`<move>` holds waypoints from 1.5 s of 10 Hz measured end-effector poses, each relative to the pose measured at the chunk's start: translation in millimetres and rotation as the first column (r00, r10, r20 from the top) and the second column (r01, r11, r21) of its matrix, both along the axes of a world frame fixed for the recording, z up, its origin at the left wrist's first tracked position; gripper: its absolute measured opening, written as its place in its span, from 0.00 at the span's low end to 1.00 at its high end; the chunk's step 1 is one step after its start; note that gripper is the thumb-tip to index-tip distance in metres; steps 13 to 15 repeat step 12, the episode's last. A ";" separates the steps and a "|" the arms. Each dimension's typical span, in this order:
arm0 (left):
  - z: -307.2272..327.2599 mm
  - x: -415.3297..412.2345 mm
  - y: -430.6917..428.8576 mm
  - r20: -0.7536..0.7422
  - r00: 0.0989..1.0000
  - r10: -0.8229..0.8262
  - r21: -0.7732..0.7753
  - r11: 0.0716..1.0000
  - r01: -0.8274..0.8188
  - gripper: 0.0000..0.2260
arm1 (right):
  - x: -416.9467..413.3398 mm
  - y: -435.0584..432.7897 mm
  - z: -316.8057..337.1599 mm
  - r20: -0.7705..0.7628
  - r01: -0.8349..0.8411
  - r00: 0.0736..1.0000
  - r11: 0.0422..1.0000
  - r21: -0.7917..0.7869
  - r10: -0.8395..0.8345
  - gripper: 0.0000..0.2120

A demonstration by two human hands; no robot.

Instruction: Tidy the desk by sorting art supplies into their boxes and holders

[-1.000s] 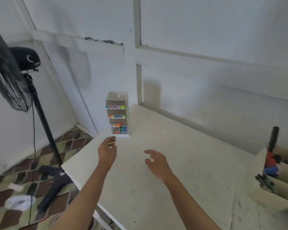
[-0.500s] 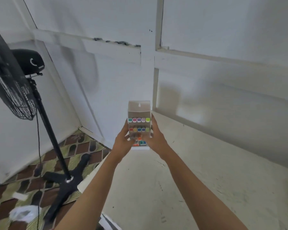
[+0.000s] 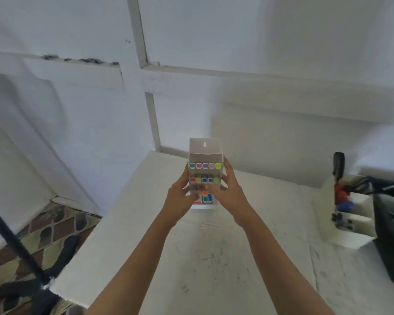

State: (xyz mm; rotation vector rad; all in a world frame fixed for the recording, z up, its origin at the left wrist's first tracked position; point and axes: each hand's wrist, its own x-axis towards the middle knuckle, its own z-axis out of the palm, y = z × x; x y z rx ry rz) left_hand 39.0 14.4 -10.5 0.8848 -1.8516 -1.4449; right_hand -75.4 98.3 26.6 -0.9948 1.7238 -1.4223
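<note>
Marker holder [image 3: 205, 148] upright, two rows coloured caps [image 3: 205, 165] inside; left hand [image 3: 180, 197], right hand [image 3: 232, 192] grip its sides.

No readable text, labels or numbers anywhere.

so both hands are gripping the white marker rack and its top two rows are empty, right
Not quite. In the head view the left hand and right hand do grip the white marker rack, but its top two rows are not empty: each holds a line of coloured marker caps.
</note>
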 end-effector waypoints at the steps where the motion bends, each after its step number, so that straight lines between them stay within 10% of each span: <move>1: 2.0 -41.2 30.9 -0.022 0.994 -0.110 0.027 0.994 0.110 0.27 | -36.3 43.4 1.1 -0.017 0.070 0.997 0.998 0.001 -0.070 0.36; 10: -29.4 -185.4 177.5 0.144 0.967 -0.212 -0.184 0.954 0.237 0.32 | -169.5 199.5 -8.1 -0.164 0.134 0.981 0.973 0.189 -0.104 0.40; 15: -29.1 -180.4 178.4 0.018 0.963 -0.267 -0.049 0.962 0.268 0.35 | -158.0 206.1 -0.5 -0.206 0.186 0.966 0.972 0.140 -0.155 0.35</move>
